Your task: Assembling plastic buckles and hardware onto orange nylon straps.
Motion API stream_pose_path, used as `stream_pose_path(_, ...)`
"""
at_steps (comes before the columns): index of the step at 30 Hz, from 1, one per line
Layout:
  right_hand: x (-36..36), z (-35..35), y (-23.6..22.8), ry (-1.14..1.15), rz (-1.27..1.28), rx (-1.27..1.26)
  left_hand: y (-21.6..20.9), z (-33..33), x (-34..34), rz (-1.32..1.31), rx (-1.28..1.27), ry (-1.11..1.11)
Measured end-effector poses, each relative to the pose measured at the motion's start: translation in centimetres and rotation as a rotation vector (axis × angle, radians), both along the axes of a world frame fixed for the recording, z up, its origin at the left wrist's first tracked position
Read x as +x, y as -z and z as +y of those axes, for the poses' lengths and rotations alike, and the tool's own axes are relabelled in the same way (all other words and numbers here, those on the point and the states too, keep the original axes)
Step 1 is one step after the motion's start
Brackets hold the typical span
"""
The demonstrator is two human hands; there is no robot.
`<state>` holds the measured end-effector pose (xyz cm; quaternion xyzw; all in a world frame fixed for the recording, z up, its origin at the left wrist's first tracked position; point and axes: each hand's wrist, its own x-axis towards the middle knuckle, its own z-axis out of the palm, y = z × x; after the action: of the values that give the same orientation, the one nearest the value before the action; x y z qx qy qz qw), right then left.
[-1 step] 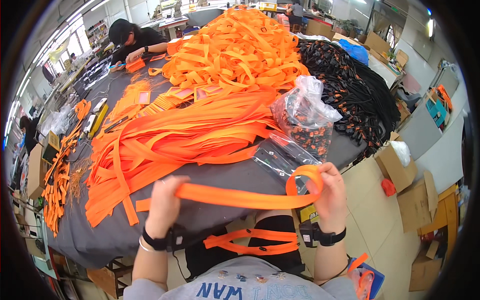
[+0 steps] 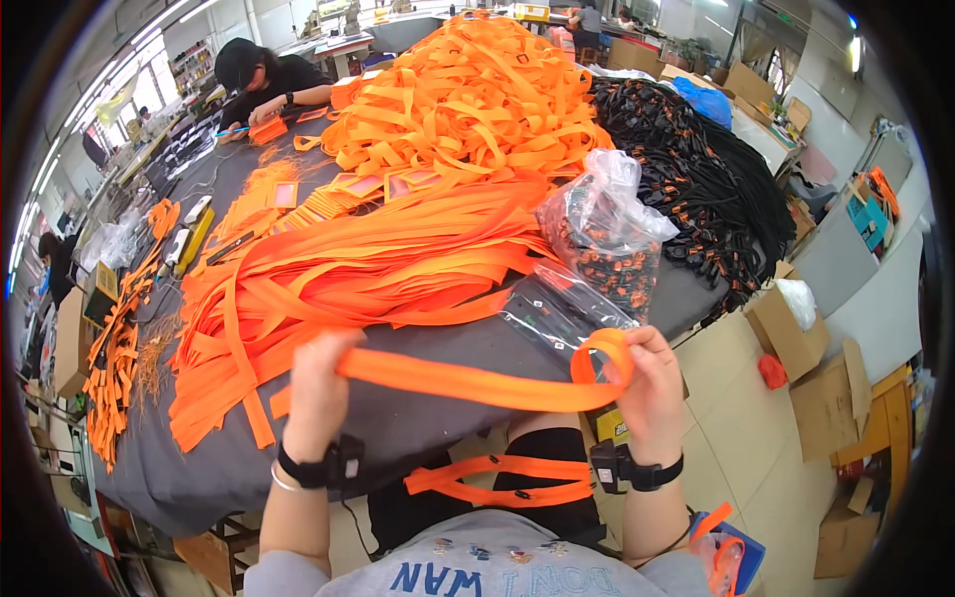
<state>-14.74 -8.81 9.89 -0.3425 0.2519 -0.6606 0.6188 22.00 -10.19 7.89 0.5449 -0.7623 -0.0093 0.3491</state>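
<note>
A long orange zipper strip stretches between my two hands above the near edge of the grey-covered table. My left hand is closed around one end, and a short tail pokes out on its far left side. In my right hand the other end is pinched between thumb and fingers and curls into a loop. Across my lap lies an orange zipper piece with small black sliders. Just beyond my hands, a thick bundle of orange zipper strips covers the table.
Behind the bundle rises a heap of orange straps. A clear bag of small black and orange parts and a flat clear bag lie at right, near black cords. A co-worker sits far left. Cardboard boxes stand at right.
My left hand has shifted slightly left and up, and the strip now slopes down toward the right. My right hand has barely moved.
</note>
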Motion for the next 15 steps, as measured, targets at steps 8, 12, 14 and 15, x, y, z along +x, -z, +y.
stream_pose_path(8,4.0,1.1,3.5,0.085,0.273,-0.134,-5.2,1.4,-6.4,0.265,0.422,0.466)
stream_pose_path(12,5.1,2.7,4.0,-0.14,0.315,-0.233,1.4,4.0,-11.6,0.846,0.92,0.631)
stream_pose_path(14,5.5,4.0,4.4,-0.231,0.378,-0.147,3.2,3.8,-13.8,1.106,0.864,0.611)
stream_pose_path(15,5.5,4.7,4.8,-0.261,0.413,-0.096,3.4,3.5,-14.3,1.284,0.858,0.604)
